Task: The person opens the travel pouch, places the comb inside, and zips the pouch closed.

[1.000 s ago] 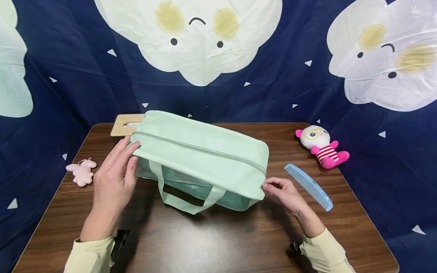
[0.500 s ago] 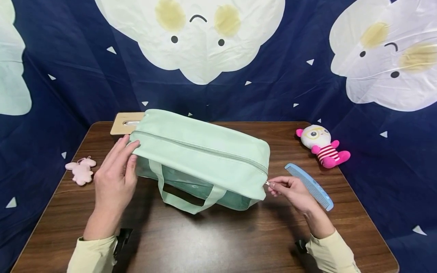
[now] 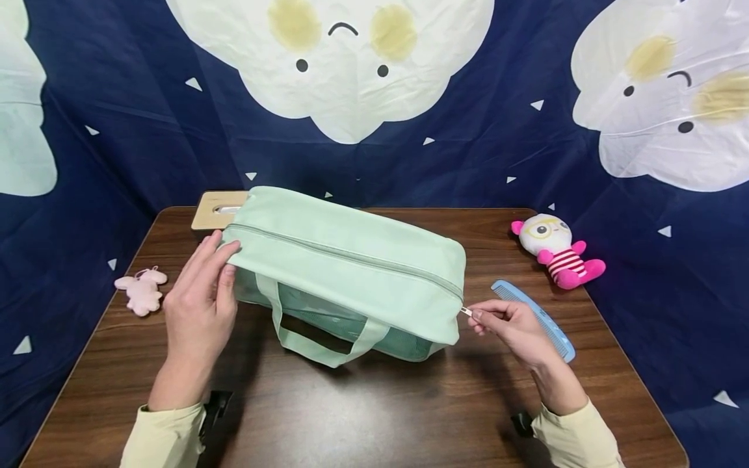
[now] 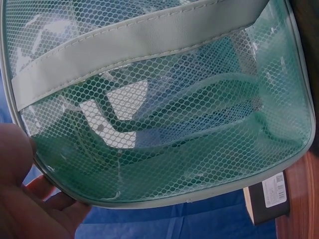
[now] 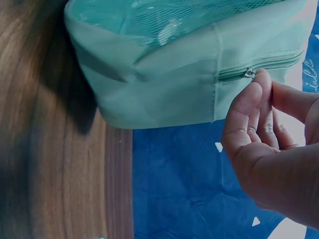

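Note:
A mint-green zip bag (image 3: 345,240) with a see-through mesh side stands on the table, its zipper (image 3: 351,258) closed along the top. My left hand (image 3: 201,312) holds its left end, fingers over the top corner and thumb at the front edge; the left wrist view shows fingertips partly hidden behind the rim of the mesh panel (image 4: 164,109). At the right end, my right hand (image 3: 512,331) pinches the zipper pull (image 3: 465,311) between thumb and forefinger. That pull (image 5: 249,73) sits low on the bag's end in the right wrist view. A strap handle (image 3: 328,351) hangs in front.
Behind the bag's left end stands a wood-topped box (image 3: 205,211) with a slot. A pink plush charm (image 3: 142,292) lies at left. A blue comb (image 3: 552,328) lies beside the right hand, below a pink-and-white plush toy (image 3: 562,250). Dark patterned cloth surrounds the table (image 3: 328,422).
My right hand has moved a little right and away from the bag's end, drawing the zipper pull out into sight. The left hand stays at its corner.

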Demonstrator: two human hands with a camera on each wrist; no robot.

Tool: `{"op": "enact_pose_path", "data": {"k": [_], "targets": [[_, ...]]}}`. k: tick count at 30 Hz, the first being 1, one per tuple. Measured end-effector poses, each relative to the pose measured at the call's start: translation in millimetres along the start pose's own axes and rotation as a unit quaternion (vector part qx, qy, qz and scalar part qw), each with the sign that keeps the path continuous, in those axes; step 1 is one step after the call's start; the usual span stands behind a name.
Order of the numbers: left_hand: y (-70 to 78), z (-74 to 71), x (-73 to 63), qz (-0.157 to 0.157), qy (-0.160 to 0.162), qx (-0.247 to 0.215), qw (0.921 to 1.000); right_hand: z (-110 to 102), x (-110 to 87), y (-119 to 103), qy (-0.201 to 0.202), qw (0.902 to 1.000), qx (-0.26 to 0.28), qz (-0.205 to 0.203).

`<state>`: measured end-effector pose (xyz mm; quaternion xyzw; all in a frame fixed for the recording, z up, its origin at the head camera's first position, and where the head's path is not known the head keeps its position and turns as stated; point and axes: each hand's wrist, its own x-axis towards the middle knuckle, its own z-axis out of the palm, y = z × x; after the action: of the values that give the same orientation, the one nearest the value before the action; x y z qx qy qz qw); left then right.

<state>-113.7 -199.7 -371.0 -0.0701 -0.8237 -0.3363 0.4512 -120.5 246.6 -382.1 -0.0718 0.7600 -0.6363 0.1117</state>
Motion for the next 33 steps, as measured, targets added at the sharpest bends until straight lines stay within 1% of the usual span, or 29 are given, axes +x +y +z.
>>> {"op": "enact_pose_path", "data": {"k": [12,18,24,27,33], "targets": [[-1.1,2.4,-1.3,-0.002,0.002,-0.003,1.0,2,-1.2,-7,-0.001,0.9994,-0.001,-0.035],[-1.0,2.8,-1.4,-0.007,0.002,0.0,1.0,2,-0.7,-10,-0.007,0.9975,0.011,-0.07],[-0.1,3.6,-1.5,-0.011,0.003,0.002,0.9999,2,-1.0,-13,-0.008,0.996,0.027,-0.085],[-0.1,3.7,-2.1,-0.013,0.004,0.002,0.9999,2,-1.8,-15,-0.01,0.9949,0.042,-0.091],[-1.3,4.9,-2.6,-0.013,0.011,0.002,0.9999,3,-1.7,-21,-0.024,0.9894,0.088,-0.113]]}}
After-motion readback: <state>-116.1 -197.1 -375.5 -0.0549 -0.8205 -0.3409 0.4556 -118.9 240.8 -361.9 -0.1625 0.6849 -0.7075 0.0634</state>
